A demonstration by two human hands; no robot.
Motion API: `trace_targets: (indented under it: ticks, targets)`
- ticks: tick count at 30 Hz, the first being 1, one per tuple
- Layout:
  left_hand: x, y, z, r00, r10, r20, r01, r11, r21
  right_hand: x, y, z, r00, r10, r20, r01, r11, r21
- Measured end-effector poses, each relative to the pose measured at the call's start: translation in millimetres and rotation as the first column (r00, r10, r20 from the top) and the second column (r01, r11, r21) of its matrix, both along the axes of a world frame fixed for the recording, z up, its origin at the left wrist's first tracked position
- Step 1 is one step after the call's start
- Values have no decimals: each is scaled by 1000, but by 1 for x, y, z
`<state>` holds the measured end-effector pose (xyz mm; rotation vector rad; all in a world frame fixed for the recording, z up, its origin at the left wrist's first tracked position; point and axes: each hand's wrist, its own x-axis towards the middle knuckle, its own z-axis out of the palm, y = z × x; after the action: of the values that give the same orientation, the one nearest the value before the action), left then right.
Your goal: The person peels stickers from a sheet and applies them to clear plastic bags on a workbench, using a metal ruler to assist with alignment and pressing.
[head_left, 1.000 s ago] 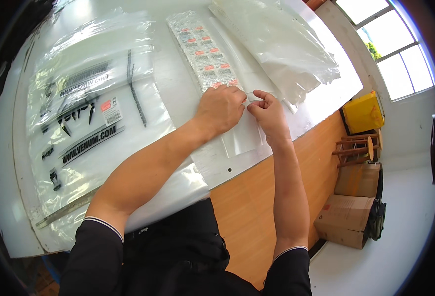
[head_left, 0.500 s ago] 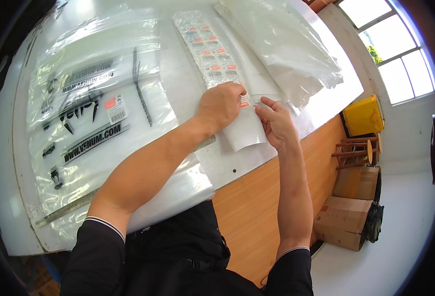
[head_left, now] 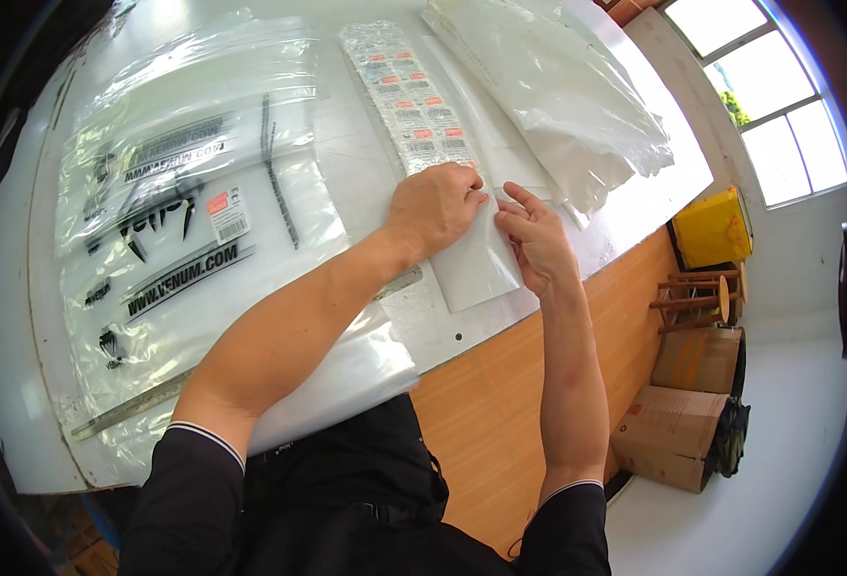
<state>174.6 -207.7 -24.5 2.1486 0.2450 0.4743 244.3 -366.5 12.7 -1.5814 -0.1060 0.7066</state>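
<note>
My left hand (head_left: 435, 211) is closed, fingertips pinched at the lower end of a long strip of stickers (head_left: 409, 96) with small orange-and-white labels, over a pale, smooth sheet (head_left: 471, 274). My right hand (head_left: 538, 240) is just right of it, fingers slightly bent and apart, thumb touching or very near that sheet's right edge. To the left lie overlapping clear plastic bags (head_left: 155, 336) with black printing and a white label (head_left: 231, 216). At the upper right lies a crumpled translucent plastic sheet (head_left: 558, 106).
The white table's (head_left: 414, 336) front edge slants up to the right. Beyond it are a wooden floor or board (head_left: 481, 403), a yellow bin (head_left: 706, 230), wooden stools (head_left: 687, 298), stacked cardboard boxes (head_left: 663, 432), a dark bag (head_left: 730, 437) and a window (head_left: 769, 86).
Over the last second my right hand has shifted right and its fingers have spread. The pale sheet under my hands has moved slightly. My left hand stays pinched at the strip's end.
</note>
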Motion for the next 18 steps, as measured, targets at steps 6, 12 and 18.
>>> trace_targets:
  ticks: [6, 12, 18]
  targets:
    - [0, 1, 1, 1000, -9, -11, 9, 1000, -7, 2, 3, -3, 998, 55, 1, -55, 996, 66]
    - [-2, 1, 7, 1000, -5, -29, 1, 992, -123, 6, 3, -6, 997, 79, -5, -79, 992, 95]
    - [-1, 2, 5, 1000, 12, -27, -15, 993, -115, 1, 5, 0, 996, 87, -10, -86, 994, 62]
